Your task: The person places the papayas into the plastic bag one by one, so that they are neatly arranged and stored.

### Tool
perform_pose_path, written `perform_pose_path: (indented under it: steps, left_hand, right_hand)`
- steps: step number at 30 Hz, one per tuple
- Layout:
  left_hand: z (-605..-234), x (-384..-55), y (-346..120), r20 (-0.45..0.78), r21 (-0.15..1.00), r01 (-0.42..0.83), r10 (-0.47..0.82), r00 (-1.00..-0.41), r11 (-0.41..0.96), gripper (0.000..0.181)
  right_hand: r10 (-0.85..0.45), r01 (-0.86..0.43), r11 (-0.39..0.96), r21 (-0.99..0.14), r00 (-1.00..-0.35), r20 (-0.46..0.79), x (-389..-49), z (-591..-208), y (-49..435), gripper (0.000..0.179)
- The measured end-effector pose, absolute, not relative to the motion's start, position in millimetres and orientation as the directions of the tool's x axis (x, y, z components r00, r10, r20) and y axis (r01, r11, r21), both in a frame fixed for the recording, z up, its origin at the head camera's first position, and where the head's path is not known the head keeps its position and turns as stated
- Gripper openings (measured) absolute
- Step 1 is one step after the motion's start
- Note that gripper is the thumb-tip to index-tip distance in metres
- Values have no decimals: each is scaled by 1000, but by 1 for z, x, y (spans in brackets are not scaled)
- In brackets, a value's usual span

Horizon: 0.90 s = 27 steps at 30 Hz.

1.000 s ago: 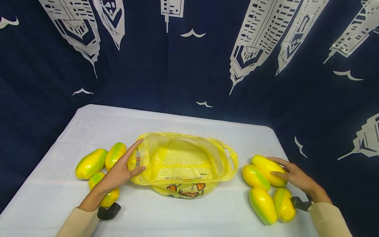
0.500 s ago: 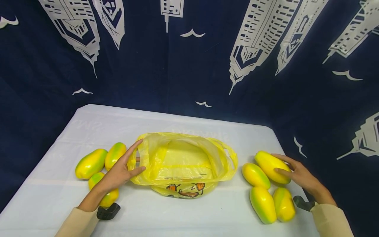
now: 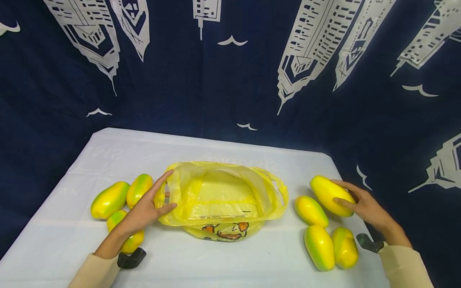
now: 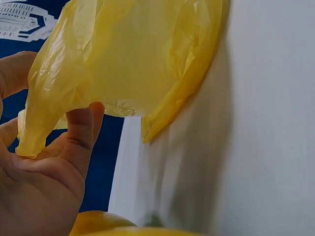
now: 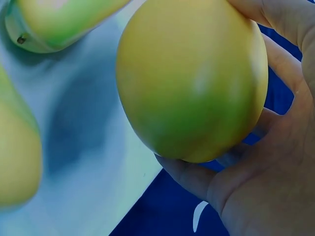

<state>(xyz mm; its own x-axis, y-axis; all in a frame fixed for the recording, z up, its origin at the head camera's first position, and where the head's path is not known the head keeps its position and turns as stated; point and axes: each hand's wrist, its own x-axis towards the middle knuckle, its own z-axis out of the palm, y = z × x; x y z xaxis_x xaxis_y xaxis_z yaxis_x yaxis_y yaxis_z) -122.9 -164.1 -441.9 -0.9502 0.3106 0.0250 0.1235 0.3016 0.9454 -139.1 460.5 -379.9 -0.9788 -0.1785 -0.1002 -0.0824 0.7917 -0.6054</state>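
Note:
A yellow plastic carrier bag (image 3: 225, 210) stands with its mouth spread wide in the middle of the table. My left hand (image 3: 142, 214) holds its left handle (image 4: 42, 123), fingers curled through the loop and thumb at the rim, as the left wrist view shows. On the right, my right hand (image 3: 363, 206) grips a yellow-green mango (image 3: 330, 196) between thumb and fingers. In the right wrist view this mango (image 5: 192, 83) hangs over the table, its shadow apart from it. Beneath and beside it lie other mangoes (image 3: 311, 211), (image 3: 319, 248), (image 3: 345, 248).
Left of the bag lie a mango (image 3: 109, 200), another mango (image 3: 139, 190) and a third mango (image 3: 120, 218), partly hidden by my left forearm. A white cloth covers the table (image 3: 252, 264). Behind it hangs a dark blue curtain (image 3: 201, 100) with white building prints.
My right hand has lifted the mango off the right-hand group, raising it slightly up and away. The left hand and the bag have kept their place.

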Motion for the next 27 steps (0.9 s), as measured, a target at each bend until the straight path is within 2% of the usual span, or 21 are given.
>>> perform_pose_path:
  steps: [13,21,27]
  left_hand:
    - [-443,-123,-165,35,947,134,317,-948,294,94]
    - [-444,-123,-165,35,952,130,323,-946,278,93]
    - [-443,-123,-165,42,954,135,327,-944,267,94]
  right_hand:
    - [-187,-107,791,-603,-980,-71,-141,-363,447,62]
    - [-231,-183,784,-593,-973,-5,-143,-348,432,59]
    - [-247,-199,790,-580,-969,-4,-143,-338,417,60]
